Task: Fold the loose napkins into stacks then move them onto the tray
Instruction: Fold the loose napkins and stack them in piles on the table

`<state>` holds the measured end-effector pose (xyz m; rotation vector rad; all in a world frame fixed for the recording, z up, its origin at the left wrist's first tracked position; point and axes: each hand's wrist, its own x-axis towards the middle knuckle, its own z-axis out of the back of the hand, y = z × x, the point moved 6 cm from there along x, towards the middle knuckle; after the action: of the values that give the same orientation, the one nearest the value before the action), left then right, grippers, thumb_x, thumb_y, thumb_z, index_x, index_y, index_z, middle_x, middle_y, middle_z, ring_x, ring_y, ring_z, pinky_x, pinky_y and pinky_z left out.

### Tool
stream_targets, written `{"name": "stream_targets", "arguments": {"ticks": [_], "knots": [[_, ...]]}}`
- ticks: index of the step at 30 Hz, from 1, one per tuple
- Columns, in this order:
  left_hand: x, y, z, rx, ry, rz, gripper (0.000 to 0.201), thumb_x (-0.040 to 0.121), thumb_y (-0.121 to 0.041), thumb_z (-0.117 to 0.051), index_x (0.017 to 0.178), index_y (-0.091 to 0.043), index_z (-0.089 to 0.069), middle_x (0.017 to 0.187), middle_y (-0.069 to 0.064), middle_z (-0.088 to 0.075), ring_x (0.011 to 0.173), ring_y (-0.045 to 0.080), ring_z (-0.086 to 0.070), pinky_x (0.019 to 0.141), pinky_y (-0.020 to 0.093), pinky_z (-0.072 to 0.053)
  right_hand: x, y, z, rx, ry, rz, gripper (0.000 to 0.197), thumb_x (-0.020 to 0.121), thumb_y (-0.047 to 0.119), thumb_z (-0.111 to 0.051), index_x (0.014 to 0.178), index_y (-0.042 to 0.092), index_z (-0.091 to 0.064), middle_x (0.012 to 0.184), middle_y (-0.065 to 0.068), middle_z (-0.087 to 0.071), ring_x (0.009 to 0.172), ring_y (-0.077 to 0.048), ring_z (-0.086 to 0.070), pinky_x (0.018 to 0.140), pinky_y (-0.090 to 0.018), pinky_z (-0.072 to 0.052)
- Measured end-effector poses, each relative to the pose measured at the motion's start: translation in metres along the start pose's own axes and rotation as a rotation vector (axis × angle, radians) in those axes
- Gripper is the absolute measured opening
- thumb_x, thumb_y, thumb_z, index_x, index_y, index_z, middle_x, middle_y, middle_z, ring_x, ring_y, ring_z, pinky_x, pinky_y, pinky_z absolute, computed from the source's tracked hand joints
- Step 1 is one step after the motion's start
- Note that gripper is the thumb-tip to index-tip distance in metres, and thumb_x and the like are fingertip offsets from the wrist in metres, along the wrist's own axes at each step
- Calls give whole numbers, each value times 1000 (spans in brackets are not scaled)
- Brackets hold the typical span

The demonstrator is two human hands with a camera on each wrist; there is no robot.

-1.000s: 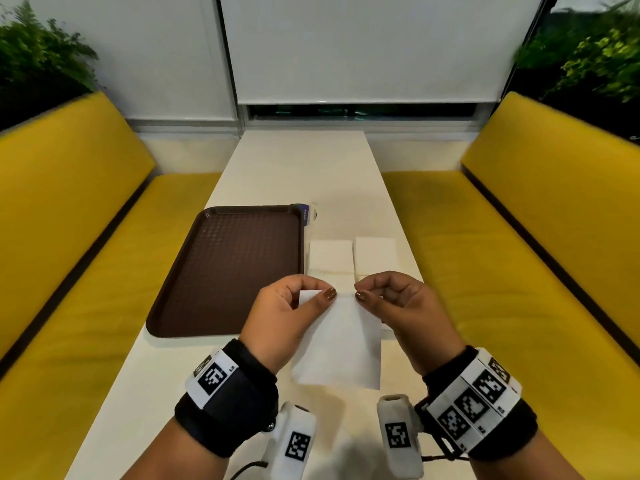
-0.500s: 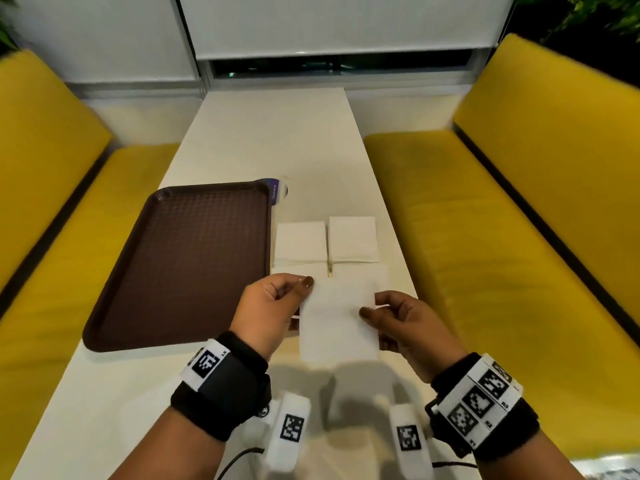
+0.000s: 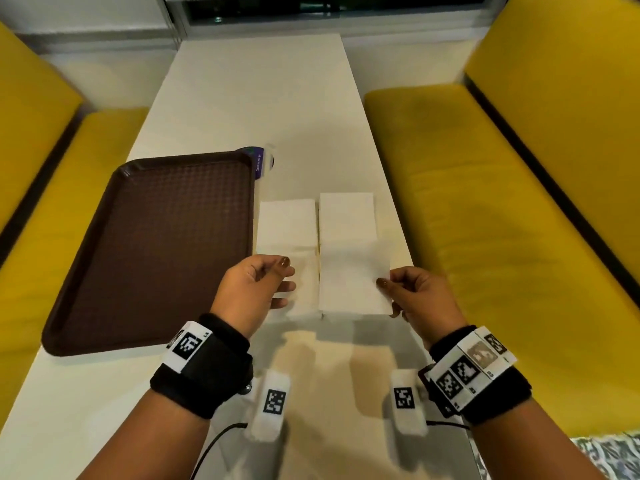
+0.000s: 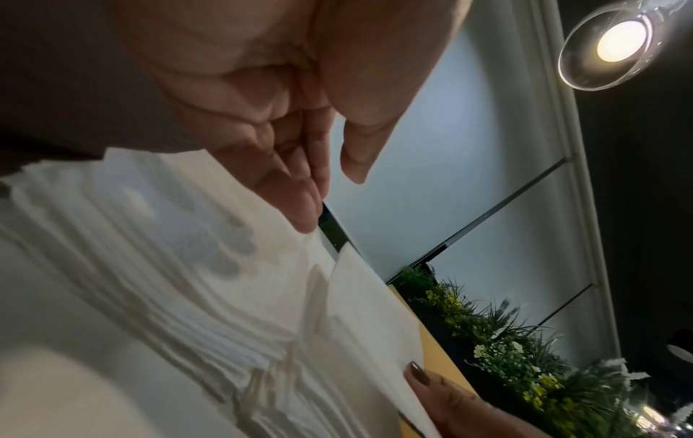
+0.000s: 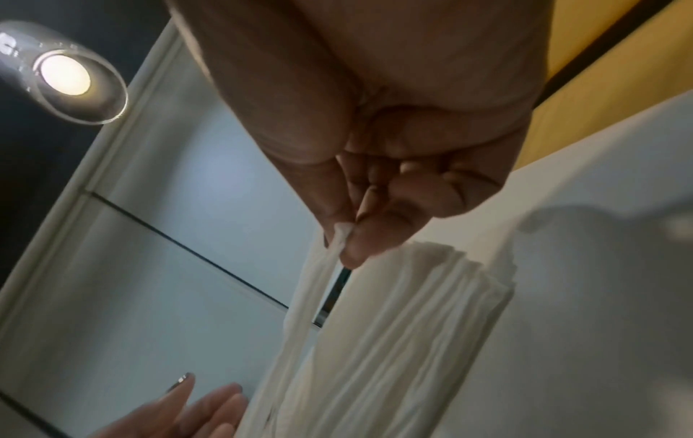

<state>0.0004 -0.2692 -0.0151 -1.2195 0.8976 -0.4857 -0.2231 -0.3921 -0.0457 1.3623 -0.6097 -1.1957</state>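
A white napkin [image 3: 349,282] hangs flat just above the near right stack, and my right hand [image 3: 382,284] pinches its right edge between thumb and forefinger. The right wrist view shows that pinch [image 5: 343,237] on the thin napkin [image 5: 300,311], beside a layered stack [image 5: 405,326]. My left hand [image 3: 287,275] holds nothing; its fingers lie relaxed over the near left stack [image 3: 306,296]. In the left wrist view its fingertips [image 4: 305,219] are at the top of that stack [image 4: 150,252]. Two more stacks [image 3: 287,223] [image 3: 346,216] lie farther back. The brown tray [image 3: 156,244] sits left of them.
A small purple and white object [image 3: 263,161] lies behind the tray's far right corner. Yellow bench seats [image 3: 485,202] flank the narrow white table [image 3: 259,98] on both sides. The table's right edge runs close to the right stacks.
My left hand has let go of the napkin. My right hand has carried it to the right, over the near right stack. The head view has tilted down.
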Motion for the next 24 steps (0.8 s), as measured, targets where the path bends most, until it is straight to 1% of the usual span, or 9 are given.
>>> {"name": "stream_targets", "arguments": {"ticks": [4, 6, 9, 11, 14, 16, 18, 20, 24], "knots": [[3, 5, 3, 16, -14, 16, 14, 98, -22, -56, 102, -14, -66, 97, 2, -72, 80, 14, -71, 56, 21, -52, 5, -7, -3, -84, -27, -5, 13, 87, 18, -72, 82, 8, -66, 66, -9, -61, 55, -11, -53, 53, -22, -46], [3, 7, 3, 24, -14, 20, 14, 98, -23, -55, 101, -15, -66, 97, 2, -72, 80, 15, -71, 56, 21, -52, 7, -7, -2, -132, -61, 11, 12, 87, 20, -73, 81, 14, -65, 65, -6, -60, 58, -13, -54, 59, -26, -48], [0, 9, 5, 34, -11, 23, 14, 98, -23, -55, 102, -15, -67, 97, 1, -73, 80, 15, -71, 55, 20, -51, 9, -4, 0, -216, -108, 42, 12, 86, 22, -73, 87, 19, -62, 62, 1, -55, 54, -10, -50, 57, -24, -44], [-2, 11, 6, 36, -9, 25, 15, 98, -23, -56, 103, -15, -67, 97, 2, -73, 81, 16, -71, 55, 19, -51, 8, -3, 3, -240, -139, 42, 15, 86, 23, -73, 93, 19, -60, 62, 0, -51, 53, -11, -48, 55, -24, -41], [-6, 12, 10, 41, -6, 20, 14, 98, -23, -56, 103, -14, -67, 97, 1, -73, 81, 15, -71, 54, 20, -50, 3, 0, 6, -276, -176, 35, 23, 86, 26, -73, 100, 19, -56, 64, -2, -48, 57, -15, -49, 60, -29, -45], [-10, 12, 16, 54, -3, 7, 15, 98, -23, -56, 104, -13, -67, 96, 1, -73, 80, 14, -71, 55, 21, -50, -4, 5, 6, -275, -176, 47, 24, 86, 28, -73, 99, 20, -55, 65, -3, -48, 59, -16, -49, 63, -31, -46], [-16, 11, 22, 73, 4, -14, 16, 98, -23, -57, 103, -12, -67, 95, 0, -73, 79, 12, -71, 56, 21, -51, -13, 14, 3, -273, -147, 79, 21, 86, 28, -72, 95, 20, -56, 65, -3, -49, 59, -16, -48, 61, -31, -46], [-23, 11, 32, 84, 0, -33, 16, 97, -23, -58, 102, -11, -67, 93, 1, -73, 78, 12, -70, 57, 23, -52, -27, 26, -7, -278, -92, 132, 16, 87, 28, -72, 90, 20, -58, 63, -2, -51, 57, -14, -48, 56, -28, -43], [-40, 11, 59, 130, -24, -75, 15, 96, -20, -59, 95, -9, -69, 86, 10, -73, 74, 15, -67, 66, 33, -54, -65, 34, -45, -333, 94, 221, 16, 87, 29, -71, 78, 20, -61, 52, 8, -49, 49, -7, -43, 54, -28, -40]]}}
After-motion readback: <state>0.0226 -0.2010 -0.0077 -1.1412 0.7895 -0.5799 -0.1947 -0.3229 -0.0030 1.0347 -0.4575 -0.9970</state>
